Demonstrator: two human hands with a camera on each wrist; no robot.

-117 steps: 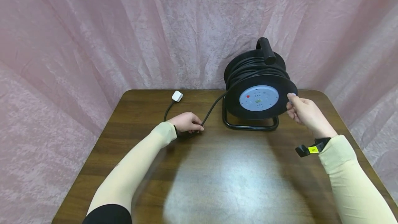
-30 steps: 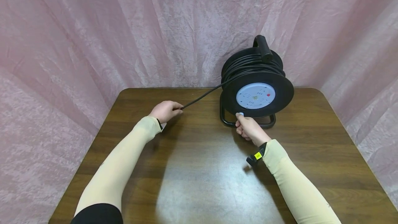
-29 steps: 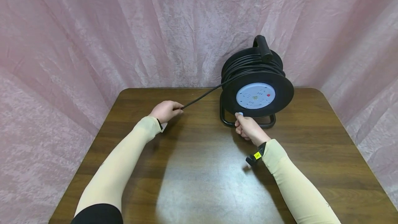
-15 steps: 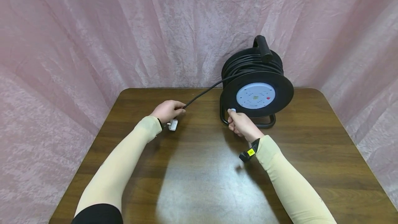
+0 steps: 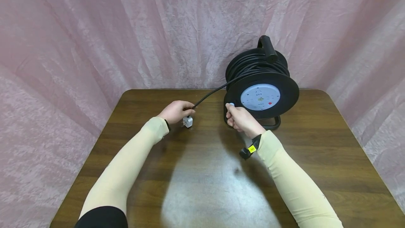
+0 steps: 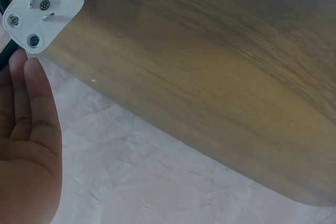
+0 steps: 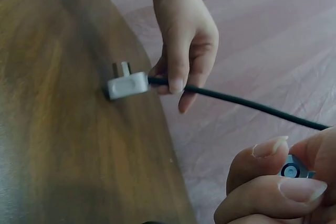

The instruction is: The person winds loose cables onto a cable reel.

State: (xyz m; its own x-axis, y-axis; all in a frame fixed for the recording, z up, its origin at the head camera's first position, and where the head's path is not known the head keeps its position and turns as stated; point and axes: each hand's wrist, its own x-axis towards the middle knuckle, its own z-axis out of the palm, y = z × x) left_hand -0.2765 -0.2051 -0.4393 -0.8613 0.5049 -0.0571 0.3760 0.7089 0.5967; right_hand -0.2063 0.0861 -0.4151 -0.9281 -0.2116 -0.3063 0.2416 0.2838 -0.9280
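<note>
A black cable reel (image 5: 289,89) stands at the back right of the table in the head view, with cable wound on its drum and a pale blue socket panel in its face. My right hand (image 5: 242,119) pinches the small light-blue crank knob (image 7: 292,169) at the reel's lower left edge. To the left, my left hand (image 5: 177,112) pinches the black cable (image 5: 209,95) between thumb and fingers, close to its end. The white three-pin plug (image 6: 52,22) hangs just below those fingers, pins showing in the left wrist view. Cable runs from there up onto the drum.
The reel rests on a black tube stand (image 5: 272,126) and has a black carrying handle (image 5: 268,49) on top. The brown wooden table (image 5: 316,157) ends at a back edge close behind it. A pink curtain (image 5: 177,31) hangs beyond.
My right hand has swung the knob clockwise, from the reel's right side past the bottom to the left, turning the reel. The plug has come up to my left hand, which shifted slightly right.
</note>
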